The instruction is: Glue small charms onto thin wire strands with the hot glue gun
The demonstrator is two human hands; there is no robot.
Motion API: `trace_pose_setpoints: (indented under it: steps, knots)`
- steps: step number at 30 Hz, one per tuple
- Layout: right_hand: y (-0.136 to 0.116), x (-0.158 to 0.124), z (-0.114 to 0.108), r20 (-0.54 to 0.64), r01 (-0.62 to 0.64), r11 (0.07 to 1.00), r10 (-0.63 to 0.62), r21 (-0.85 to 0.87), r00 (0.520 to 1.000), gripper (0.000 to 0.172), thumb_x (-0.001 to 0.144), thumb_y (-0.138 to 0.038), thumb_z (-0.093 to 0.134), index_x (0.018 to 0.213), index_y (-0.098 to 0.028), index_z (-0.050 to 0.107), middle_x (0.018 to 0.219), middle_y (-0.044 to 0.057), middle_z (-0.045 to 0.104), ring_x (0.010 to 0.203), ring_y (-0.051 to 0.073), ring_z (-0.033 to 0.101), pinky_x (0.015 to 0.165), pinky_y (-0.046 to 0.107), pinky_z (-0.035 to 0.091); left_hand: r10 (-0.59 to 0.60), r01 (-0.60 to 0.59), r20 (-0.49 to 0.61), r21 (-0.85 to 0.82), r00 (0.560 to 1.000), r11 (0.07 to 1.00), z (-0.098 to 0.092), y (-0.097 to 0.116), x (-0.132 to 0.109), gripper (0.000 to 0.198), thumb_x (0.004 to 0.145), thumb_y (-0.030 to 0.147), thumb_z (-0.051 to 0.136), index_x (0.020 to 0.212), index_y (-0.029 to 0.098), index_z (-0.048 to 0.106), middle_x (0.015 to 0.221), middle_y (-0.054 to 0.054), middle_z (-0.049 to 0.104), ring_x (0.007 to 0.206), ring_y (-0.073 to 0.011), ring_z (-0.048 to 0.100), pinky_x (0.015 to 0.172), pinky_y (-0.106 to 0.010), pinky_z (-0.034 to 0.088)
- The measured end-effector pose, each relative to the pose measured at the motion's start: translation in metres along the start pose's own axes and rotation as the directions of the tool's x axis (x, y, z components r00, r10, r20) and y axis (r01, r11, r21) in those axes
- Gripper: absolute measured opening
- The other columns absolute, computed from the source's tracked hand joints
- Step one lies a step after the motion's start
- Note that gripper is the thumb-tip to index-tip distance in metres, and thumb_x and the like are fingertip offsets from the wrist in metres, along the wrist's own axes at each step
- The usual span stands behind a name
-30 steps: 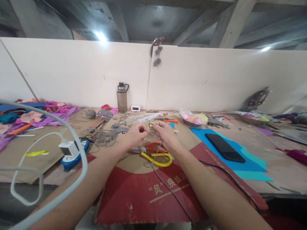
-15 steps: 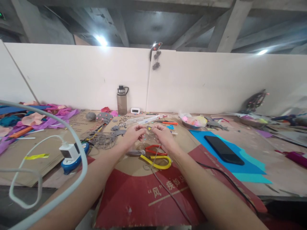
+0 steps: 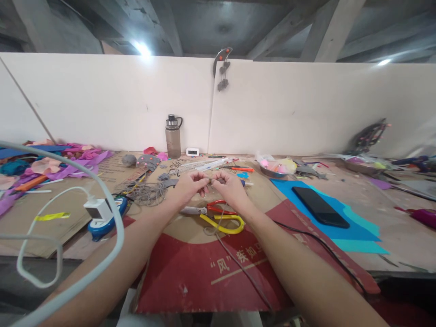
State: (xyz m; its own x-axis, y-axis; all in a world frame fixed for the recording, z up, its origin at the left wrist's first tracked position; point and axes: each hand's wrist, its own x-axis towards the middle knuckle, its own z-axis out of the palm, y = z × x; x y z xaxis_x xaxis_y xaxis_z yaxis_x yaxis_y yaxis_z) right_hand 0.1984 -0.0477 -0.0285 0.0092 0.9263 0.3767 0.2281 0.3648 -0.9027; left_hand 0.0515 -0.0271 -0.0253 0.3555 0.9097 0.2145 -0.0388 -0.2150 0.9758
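My left hand point(image 3: 191, 187) and my right hand point(image 3: 229, 187) meet at their fingertips over the cardboard, each in a pinch. Between them is something small and dark, too small to name. A grey cord point(image 3: 235, 255) hangs from near my right hand and runs down over the red printed cardboard point(image 3: 177, 281). Just below the hands lie pliers with red handles point(image 3: 220, 207) and a tool with yellow handles point(image 3: 229, 225). Left of my left hand is a tangle of grey cord point(image 3: 145, 193).
A black phone point(image 3: 320, 206) lies on blue sheets point(image 3: 361, 229) at the right. A bottle point(image 3: 173, 138) and a small clock point(image 3: 192, 152) stand at the back. A white cable point(image 3: 114, 213) arcs across the left, near a charger point(image 3: 98, 211) and colourful scraps point(image 3: 44, 165).
The view has tilted slightly, so the wall and table sit higher. My fingertips have come closer together, and the small piece between them is now mostly covered.
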Motion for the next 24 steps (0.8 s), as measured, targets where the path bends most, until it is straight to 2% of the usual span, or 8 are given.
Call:
trace_pose_setpoints:
  steps: [3,7,12,17,21,24]
  knots:
    - [0.002,-0.001,0.001,0.019,0.018,0.999,-0.017,-0.037,1.0,0.011,0.069,-0.029,0.057,0.066,-0.019,0.053,0.058,-0.004,0.049,0.054,0.009,0.037,0.053,0.024,0.029,0.02,-0.02,-0.007,0.096,1.0,0.995,0.001,0.002,-0.001,0.01,0.072,0.021,0.062,0.073,0.014,0.055,0.053,0.0,0.062,0.045,-0.0101,0.056,0.05,-0.023,0.047]
    - [0.006,0.0,0.001,0.025,0.031,0.998,-0.03,-0.051,0.999,0.013,0.071,-0.031,0.058,0.067,-0.019,0.056,0.059,-0.003,0.05,0.054,0.01,0.037,0.054,0.024,0.029,0.022,-0.009,-0.074,0.18,0.997,0.984,0.0,0.003,0.001,0.005,0.07,0.013,0.061,0.069,0.014,0.055,0.05,0.001,0.06,0.043,-0.009,0.055,0.048,-0.021,0.046]
    - [0.009,0.001,0.001,0.094,0.005,0.998,-0.012,0.064,0.995,0.019,0.072,-0.037,0.06,0.072,-0.018,0.059,0.066,-0.002,0.055,0.059,0.01,0.042,0.057,0.024,0.033,-0.01,0.024,-0.099,0.14,0.995,0.99,-0.003,-0.001,0.005,0.003,0.071,0.012,0.057,0.07,0.014,0.056,0.049,0.002,0.06,0.039,-0.0074,0.051,0.043,-0.019,0.042]
    - [0.006,-0.001,0.001,0.117,-0.082,0.989,0.068,0.12,0.991,0.017,0.071,-0.036,0.061,0.076,-0.02,0.057,0.058,-0.006,0.047,0.051,0.009,0.033,0.05,0.023,0.027,-0.023,0.038,-0.115,0.128,0.993,0.991,-0.005,0.0,0.005,0.003,0.072,0.014,0.057,0.07,0.014,0.055,0.047,0.002,0.058,0.036,-0.0066,0.046,0.04,-0.019,0.037]
    - [0.004,-0.001,0.001,0.075,-0.071,0.991,0.063,0.114,0.995,0.016,0.073,-0.036,0.06,0.071,-0.019,0.058,0.058,-0.005,0.046,0.051,0.008,0.033,0.05,0.023,0.025,-0.019,0.036,-0.137,0.119,0.99,0.992,-0.01,0.001,0.005,0.007,0.073,0.019,0.059,0.071,0.014,0.056,0.049,0.001,0.06,0.036,-0.0062,0.045,0.04,-0.019,0.035]
    - [0.004,0.0,0.0,0.047,-0.073,0.992,0.068,0.104,0.997,0.018,0.075,-0.037,0.058,0.068,-0.02,0.057,0.053,-0.006,0.041,0.049,0.009,0.031,0.049,0.023,0.023,0.006,0.013,-0.217,0.084,0.976,0.996,-0.018,-0.001,0.01,0.01,0.073,0.024,0.06,0.072,0.014,0.055,0.05,0.0,0.06,0.037,-0.0061,0.046,0.04,-0.019,0.034]
